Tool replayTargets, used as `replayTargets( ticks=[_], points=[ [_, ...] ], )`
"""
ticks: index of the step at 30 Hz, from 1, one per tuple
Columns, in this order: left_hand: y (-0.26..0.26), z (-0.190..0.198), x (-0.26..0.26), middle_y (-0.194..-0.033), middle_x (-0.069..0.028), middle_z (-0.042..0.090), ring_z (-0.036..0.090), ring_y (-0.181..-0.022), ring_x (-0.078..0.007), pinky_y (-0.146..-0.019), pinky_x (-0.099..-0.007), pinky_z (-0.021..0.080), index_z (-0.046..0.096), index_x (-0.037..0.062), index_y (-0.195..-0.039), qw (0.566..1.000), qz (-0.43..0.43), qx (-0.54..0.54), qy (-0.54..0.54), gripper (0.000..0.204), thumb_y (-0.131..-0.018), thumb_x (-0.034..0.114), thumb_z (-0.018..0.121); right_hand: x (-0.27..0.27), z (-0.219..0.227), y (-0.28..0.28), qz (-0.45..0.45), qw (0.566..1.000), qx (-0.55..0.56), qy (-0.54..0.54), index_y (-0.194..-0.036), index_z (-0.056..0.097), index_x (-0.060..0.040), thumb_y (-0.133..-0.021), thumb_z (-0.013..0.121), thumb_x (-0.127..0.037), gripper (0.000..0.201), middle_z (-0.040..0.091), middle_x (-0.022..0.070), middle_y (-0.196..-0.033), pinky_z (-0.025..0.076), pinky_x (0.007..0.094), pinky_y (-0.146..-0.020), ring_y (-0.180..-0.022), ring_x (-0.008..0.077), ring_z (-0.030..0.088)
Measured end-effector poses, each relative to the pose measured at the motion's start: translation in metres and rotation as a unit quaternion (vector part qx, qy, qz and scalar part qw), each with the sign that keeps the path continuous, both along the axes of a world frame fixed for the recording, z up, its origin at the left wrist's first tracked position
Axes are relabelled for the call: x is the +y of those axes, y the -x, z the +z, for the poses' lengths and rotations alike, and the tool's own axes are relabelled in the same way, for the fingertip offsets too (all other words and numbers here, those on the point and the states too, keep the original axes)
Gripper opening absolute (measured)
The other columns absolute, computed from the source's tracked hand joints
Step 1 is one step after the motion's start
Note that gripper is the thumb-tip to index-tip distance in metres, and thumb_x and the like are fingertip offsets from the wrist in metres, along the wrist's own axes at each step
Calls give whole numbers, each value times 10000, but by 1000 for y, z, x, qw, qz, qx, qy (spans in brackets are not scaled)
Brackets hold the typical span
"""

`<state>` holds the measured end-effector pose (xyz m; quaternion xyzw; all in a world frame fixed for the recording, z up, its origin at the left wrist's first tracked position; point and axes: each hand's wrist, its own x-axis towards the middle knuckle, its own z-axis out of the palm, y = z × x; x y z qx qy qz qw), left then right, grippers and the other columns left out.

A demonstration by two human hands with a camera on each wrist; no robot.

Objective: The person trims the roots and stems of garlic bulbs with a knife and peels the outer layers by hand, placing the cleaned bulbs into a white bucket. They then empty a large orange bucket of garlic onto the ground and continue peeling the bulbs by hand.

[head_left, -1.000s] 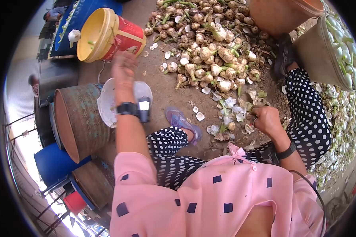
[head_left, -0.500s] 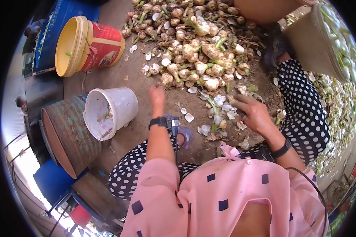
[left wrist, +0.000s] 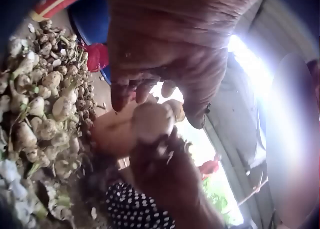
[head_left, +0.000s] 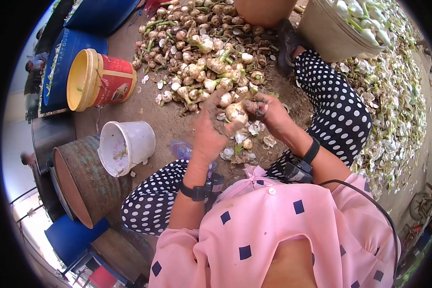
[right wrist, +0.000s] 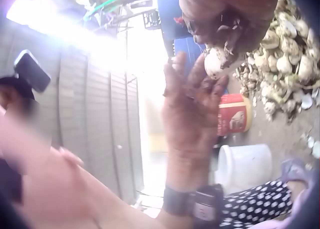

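Observation:
A dirty garlic bulb point(head_left: 236, 113) is held up between both hands, in front of the big pile of unpeeled garlic point(head_left: 201, 53) on the ground. My left hand point(head_left: 220, 121) cups and grips the bulb from the left. My right hand point(head_left: 261, 108) pinches its other end with curled fingers, and something small and dark shows among them. In the left wrist view the bulb point(left wrist: 152, 121) sits under the left hand's fingertips point(left wrist: 131, 91). The right wrist view shows the bulb point(right wrist: 217, 62) in the right hand's fingers point(right wrist: 231, 28), the left hand point(right wrist: 192, 106) just beneath.
A yellow-and-red bucket point(head_left: 98, 79) and a white bucket point(head_left: 126, 144) lie tipped at the left, beside a rusty drum point(head_left: 79, 177) and blue tubs point(head_left: 62, 62). A large bucket of peeled garlic point(head_left: 341, 26) stands at top right. Peels point(head_left: 398, 101) cover the ground at right and by my feet.
The left hand drew back from the yellow bucket, reached to the pile and now holds a bulb. The right hand rose from the peels to meet it.

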<state>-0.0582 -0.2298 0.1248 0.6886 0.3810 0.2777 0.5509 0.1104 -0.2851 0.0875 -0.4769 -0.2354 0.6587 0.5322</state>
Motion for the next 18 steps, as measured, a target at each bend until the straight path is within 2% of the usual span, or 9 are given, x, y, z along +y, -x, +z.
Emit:
replayTargets(
  ticks=[1,2,3,5,9,11,12,14,18],
  points=[
    [-3,-4,-9,-1218,-158,544,546,-1098,-245,-900,-374,465,417,67,-1331,997,-11,29,-69,679,-787,315,738,-2,2,1,-45,991,121,28,-1073,590,-1,-880,648,-226,302,644,48,-955,509,273,-721,-822,125,617],
    [-2,-16,-14,-1227,-178,532,518,-1152,-297,-937,-372,442,381,69,-1363,994,-30,53,-89,738,-775,333,738,-3,0,6,-83,983,163,20,-1087,562,25,-883,646,-249,352,638,60,-956,534,275,-690,-838,141,623],
    [-5,-13,-17,-1227,-178,532,518,-1152,-297,-937,-372,442,381,69,-1363,994,-30,54,-91,738,-775,333,738,-4,4,7,-83,983,164,18,-1087,562,25,-883,646,-249,352,638,60,-956,534,275,-690,-838,141,623],
    [-12,-5,-22,-1219,-184,536,520,-1149,-324,-942,-373,437,383,64,-1363,978,-12,75,-195,735,-769,311,740,-6,11,8,-72,971,226,-31,-1064,563,24,-881,647,-251,341,630,66,-952,541,266,-628,-801,143,621],
    [-11,-5,-25,-1213,-179,539,532,-1119,-322,-941,-377,435,398,53,-1347,954,-9,121,-273,692,-778,260,733,-8,5,10,-68,986,154,-12,-1050,564,30,-872,658,-259,352,624,64,-919,542,251,-611,-754,138,612],
    [-9,-13,-27,-1223,-159,540,552,-1089,-292,-938,-345,443,428,34,-1315,983,11,38,-177,601,-804,185,705,-7,5,7,-48,990,131,-13,-1007,586,32,-859,675,-252,333,615,54,-876,527,258,-615,-717,130,595],
    [-11,-12,-29,-1223,-159,540,552,-1089,-292,-938,-345,443,428,34,-1315,983,9,38,-177,601,-804,185,705,-7,3,6,-49,990,132,-13,-1007,586,32,-859,675,-252,333,615,54,-876,527,258,-615,-717,130,595],
    [-16,-7,-33,-1236,-133,536,551,-1101,-246,-951,-307,436,465,19,-1272,988,51,-125,79,525,-803,92,689,-8,0,3,-30,996,80,-28,-955,616,34,-865,669,-235,288,610,41,-848,501,268,-636,-715,123,586],
    [-15,-4,-28,-1180,-114,571,599,-1014,-206,-861,-283,502,488,25,-1250,972,109,-176,110,454,-836,110,656,-8,5,-1,-19,998,53,-40,-956,639,22,-844,679,-166,223,615,43,-843,478,285,-668,-727,133,584]
  ],
)
